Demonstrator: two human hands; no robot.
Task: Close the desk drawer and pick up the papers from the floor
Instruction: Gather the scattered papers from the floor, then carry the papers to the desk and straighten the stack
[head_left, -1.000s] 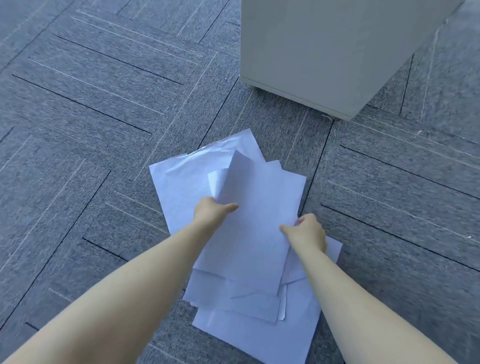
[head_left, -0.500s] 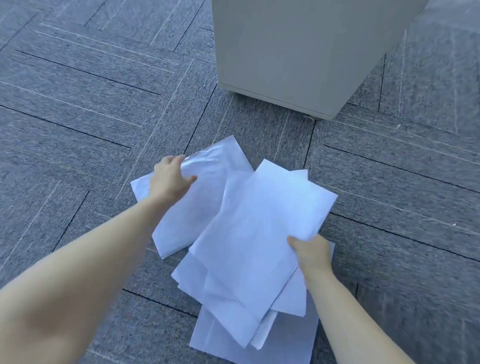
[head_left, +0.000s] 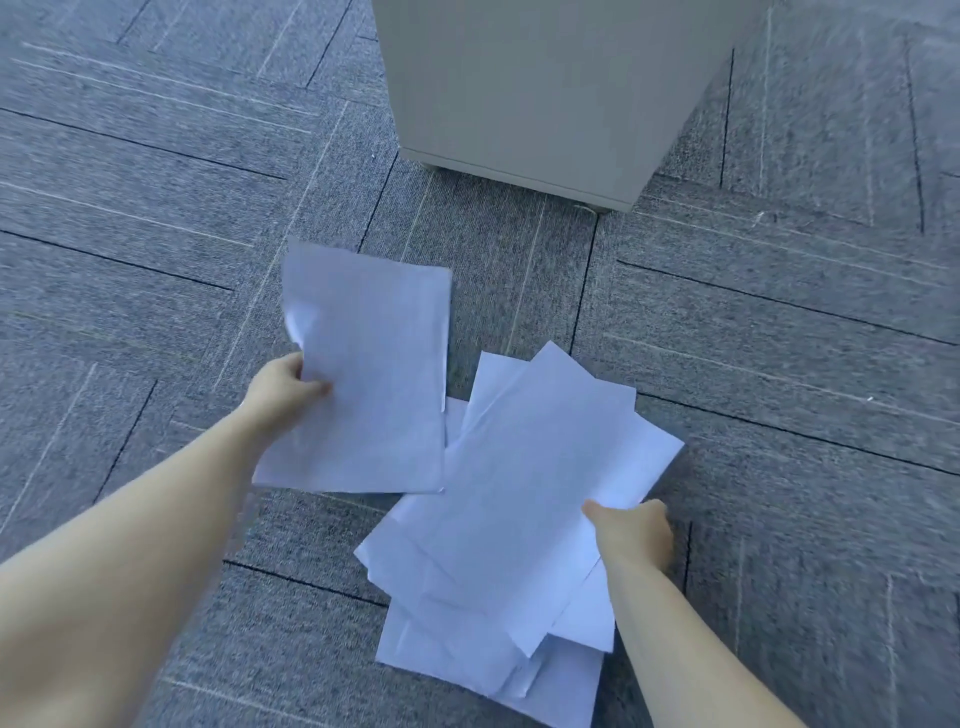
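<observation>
1. Left hand (head_left: 283, 387), arm outstretched, pinches a single sheet (head_left: 374, 384) lifted off the floor (head_left: 130, 234).
2. Right hand (head_left: 631, 530) grips loose papers (head_left: 509, 519) fanned above the remaining floor pile (head_left: 467, 660).
3. The cabinet (head_left: 545, 88) stands beyond.

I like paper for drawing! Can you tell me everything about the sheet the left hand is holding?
The sheet in the left hand is plain white paper, rectangular, with no print visible. The left hand pinches its left edge, thumb on top. It looks lifted off the grey carpet and fairly flat. Its upper left edge curls or creases a little. Its lower right corner overlaps the edge of the pile of papers in the picture; whether they touch is unclear.
</observation>
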